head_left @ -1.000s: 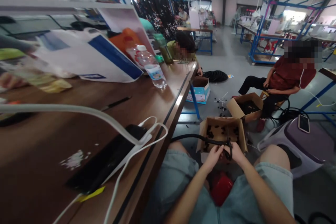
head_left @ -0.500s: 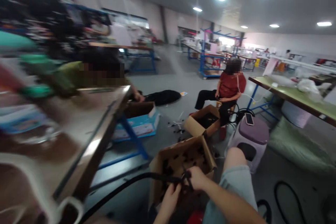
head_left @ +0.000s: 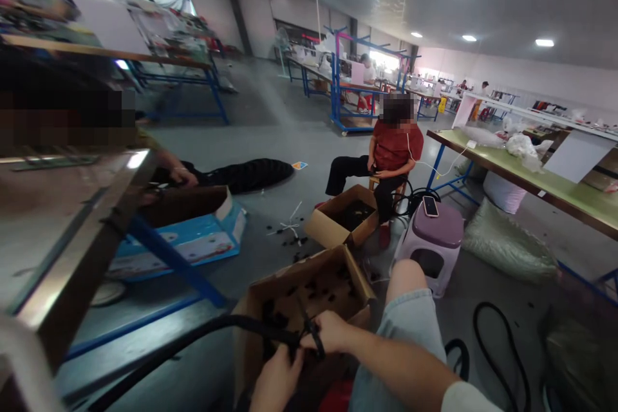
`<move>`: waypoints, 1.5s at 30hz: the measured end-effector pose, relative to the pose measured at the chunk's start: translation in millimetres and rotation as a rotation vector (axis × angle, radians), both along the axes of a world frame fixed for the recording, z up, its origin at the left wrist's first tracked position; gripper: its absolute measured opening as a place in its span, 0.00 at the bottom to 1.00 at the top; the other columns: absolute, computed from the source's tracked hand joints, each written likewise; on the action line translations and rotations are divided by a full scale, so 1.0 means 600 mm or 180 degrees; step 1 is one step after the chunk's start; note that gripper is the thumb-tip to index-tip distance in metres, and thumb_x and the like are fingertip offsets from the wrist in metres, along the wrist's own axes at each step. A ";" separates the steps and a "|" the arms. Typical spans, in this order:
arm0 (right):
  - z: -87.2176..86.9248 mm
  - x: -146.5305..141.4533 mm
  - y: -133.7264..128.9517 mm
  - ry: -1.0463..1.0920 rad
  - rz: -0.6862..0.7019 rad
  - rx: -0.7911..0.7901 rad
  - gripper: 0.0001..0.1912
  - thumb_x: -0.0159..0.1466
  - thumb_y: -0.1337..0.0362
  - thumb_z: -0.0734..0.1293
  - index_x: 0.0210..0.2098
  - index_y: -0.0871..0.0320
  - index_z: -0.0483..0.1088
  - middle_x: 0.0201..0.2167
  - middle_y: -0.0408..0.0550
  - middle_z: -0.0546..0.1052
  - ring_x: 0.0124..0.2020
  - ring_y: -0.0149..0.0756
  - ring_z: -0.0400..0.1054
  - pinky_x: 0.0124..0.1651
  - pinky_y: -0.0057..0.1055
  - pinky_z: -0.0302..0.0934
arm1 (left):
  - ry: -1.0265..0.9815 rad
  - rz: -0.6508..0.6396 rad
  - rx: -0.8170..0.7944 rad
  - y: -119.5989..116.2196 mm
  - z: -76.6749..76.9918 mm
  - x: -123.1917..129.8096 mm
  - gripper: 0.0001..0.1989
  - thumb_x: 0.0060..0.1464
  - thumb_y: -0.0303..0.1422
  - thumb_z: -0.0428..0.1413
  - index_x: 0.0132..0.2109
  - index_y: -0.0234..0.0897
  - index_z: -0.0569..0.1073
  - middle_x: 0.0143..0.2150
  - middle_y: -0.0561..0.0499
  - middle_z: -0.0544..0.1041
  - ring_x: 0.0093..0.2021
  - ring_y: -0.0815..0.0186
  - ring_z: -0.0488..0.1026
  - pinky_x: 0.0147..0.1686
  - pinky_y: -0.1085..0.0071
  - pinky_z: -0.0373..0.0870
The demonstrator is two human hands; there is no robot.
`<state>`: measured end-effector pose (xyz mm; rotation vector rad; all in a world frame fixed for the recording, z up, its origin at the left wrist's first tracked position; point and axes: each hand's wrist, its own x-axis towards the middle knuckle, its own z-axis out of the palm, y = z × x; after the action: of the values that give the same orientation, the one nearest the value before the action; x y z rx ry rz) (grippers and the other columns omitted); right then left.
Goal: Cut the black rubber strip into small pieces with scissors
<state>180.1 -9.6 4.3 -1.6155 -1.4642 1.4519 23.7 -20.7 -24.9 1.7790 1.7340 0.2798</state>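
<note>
Over an open cardboard box [head_left: 357,277], my left hand [head_left: 279,374] is closed on the end of a thick black cord [head_left: 207,329]. The cord arches in from the lower left. My right hand [head_left: 331,333], just right of the left one, is wrapped around a dark tool that looks like scissors [head_left: 309,324], its thin tip pointing up. The scissors are right by the cord's end, but blur hides whether they touch it. Small black pieces [head_left: 331,297] lie scattered inside the box.
A worktable [head_left: 82,251] with blue legs stands left. Ahead, a person in a red top [head_left: 396,148] sits behind another cardboard box [head_left: 328,222]. A purple-topped stool [head_left: 437,225] holds a phone [head_left: 430,206]. Another person's hand [head_left: 183,175] is near a blue box [head_left: 193,241].
The view has swung right, so the surroundings sit further left in the picture. Both hands keep their hold on the cord and the scissors over the box.
</note>
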 end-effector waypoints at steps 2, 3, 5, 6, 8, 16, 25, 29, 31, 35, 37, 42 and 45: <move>-0.004 -0.003 -0.002 -0.0068 -0.0015 -0.0095 0.06 0.52 0.71 0.69 0.20 0.59 0.69 0.17 0.37 0.63 0.24 0.30 0.59 0.28 0.25 0.53 | 0.0245 -0.0122 -0.0032 -0.002 -0.002 -0.003 0.14 0.67 0.35 0.46 0.48 0.37 0.74 0.44 0.37 0.85 0.49 0.48 0.83 0.38 0.67 0.74; -0.006 -0.005 -0.003 -0.0095 -0.0025 -0.0131 0.06 0.52 0.71 0.70 0.20 0.59 0.70 0.17 0.37 0.63 0.25 0.30 0.60 0.28 0.25 0.53 | 0.0327 -0.0190 -0.0037 -0.003 -0.004 -0.005 0.15 0.68 0.35 0.45 0.50 0.36 0.74 0.44 0.36 0.85 0.49 0.48 0.83 0.38 0.66 0.74; -0.009 -0.005 -0.003 -0.0090 -0.0103 -0.0139 0.07 0.53 0.70 0.71 0.21 0.59 0.70 0.17 0.37 0.63 0.25 0.30 0.61 0.29 0.24 0.54 | 0.0395 -0.0307 -0.0060 0.000 -0.010 -0.009 0.16 0.68 0.34 0.45 0.51 0.34 0.75 0.44 0.35 0.85 0.49 0.47 0.83 0.39 0.66 0.73; -0.011 -0.003 -0.002 -0.0083 -0.0160 -0.0157 0.07 0.53 0.69 0.72 0.21 0.59 0.70 0.18 0.37 0.64 0.25 0.30 0.61 0.28 0.24 0.54 | 0.0374 -0.0334 -0.0079 0.001 -0.013 -0.011 0.16 0.67 0.34 0.45 0.50 0.34 0.75 0.44 0.34 0.85 0.50 0.47 0.83 0.40 0.66 0.74; -0.015 0.002 0.002 -0.0068 -0.0286 -0.0244 0.09 0.53 0.68 0.73 0.20 0.59 0.70 0.18 0.37 0.65 0.25 0.30 0.61 0.28 0.24 0.53 | 0.0266 -0.0290 -0.0105 0.003 -0.018 -0.013 0.17 0.67 0.34 0.45 0.50 0.34 0.76 0.43 0.35 0.85 0.50 0.48 0.83 0.41 0.67 0.74; -0.028 0.006 0.010 0.0524 -0.0199 -0.0493 0.14 0.57 0.64 0.74 0.20 0.59 0.68 0.17 0.36 0.63 0.22 0.27 0.55 0.24 0.25 0.48 | 0.0339 0.0005 -0.0213 -0.021 0.018 -0.008 0.26 0.66 0.44 0.43 0.43 0.36 0.82 0.44 0.33 0.85 0.48 0.43 0.83 0.43 0.59 0.75; -0.008 0.000 0.020 0.0927 -0.0479 -0.0819 0.13 0.60 0.63 0.69 0.20 0.59 0.69 0.17 0.40 0.69 0.18 0.28 0.62 0.22 0.23 0.55 | 0.1202 0.0271 0.0622 -0.041 0.074 0.001 0.24 0.65 0.52 0.46 0.38 0.40 0.77 0.38 0.42 0.83 0.38 0.50 0.81 0.36 0.64 0.67; -0.003 -0.001 0.017 0.1192 -0.0451 -0.0877 0.12 0.58 0.62 0.72 0.21 0.59 0.71 0.18 0.39 0.70 0.19 0.28 0.63 0.24 0.24 0.57 | 0.0845 0.0085 0.2152 -0.039 0.052 0.000 0.22 0.64 0.44 0.48 0.49 0.35 0.79 0.50 0.35 0.81 0.51 0.49 0.78 0.50 0.58 0.69; 0.000 -0.003 0.012 0.1265 -0.0376 -0.0850 0.11 0.57 0.62 0.72 0.22 0.60 0.73 0.19 0.39 0.70 0.21 0.28 0.63 0.25 0.24 0.57 | 0.0640 0.0052 0.2505 -0.034 0.040 -0.004 0.23 0.63 0.40 0.47 0.56 0.34 0.77 0.59 0.35 0.78 0.60 0.47 0.73 0.59 0.53 0.64; 0.012 -0.009 0.003 0.1172 -0.0354 -0.0777 0.12 0.58 0.61 0.72 0.21 0.60 0.73 0.18 0.40 0.69 0.22 0.30 0.63 0.25 0.25 0.56 | 0.0188 -0.0259 0.1906 -0.022 0.021 -0.013 0.19 0.64 0.39 0.45 0.46 0.38 0.79 0.46 0.42 0.84 0.50 0.52 0.79 0.58 0.53 0.65; 0.018 -0.011 0.000 0.1118 -0.0378 -0.0704 0.13 0.59 0.60 0.71 0.21 0.60 0.72 0.17 0.40 0.69 0.21 0.30 0.62 0.25 0.25 0.55 | -0.0126 -0.0188 0.1468 -0.018 0.014 -0.017 0.22 0.66 0.44 0.43 0.39 0.40 0.78 0.38 0.44 0.84 0.41 0.54 0.81 0.47 0.61 0.71; 0.019 -0.010 -0.005 0.0926 -0.0164 -0.0570 0.12 0.58 0.63 0.71 0.20 0.59 0.70 0.17 0.39 0.68 0.22 0.29 0.60 0.25 0.24 0.51 | -0.0542 0.0562 0.0937 -0.015 0.005 -0.021 0.28 0.65 0.52 0.41 0.31 0.41 0.77 0.33 0.41 0.84 0.37 0.52 0.82 0.37 0.66 0.72; 0.010 -0.010 -0.007 0.0799 -0.0130 -0.0581 0.13 0.58 0.62 0.72 0.20 0.59 0.68 0.17 0.38 0.65 0.22 0.29 0.59 0.24 0.25 0.49 | -0.0829 0.0779 0.0792 -0.016 0.000 -0.024 0.28 0.63 0.48 0.38 0.33 0.40 0.78 0.37 0.36 0.85 0.44 0.48 0.83 0.44 0.62 0.75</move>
<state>174.1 -13.7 10.6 -1.4915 -1.1813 1.7360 9.1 -30.3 -24.7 1.6077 1.7835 0.8257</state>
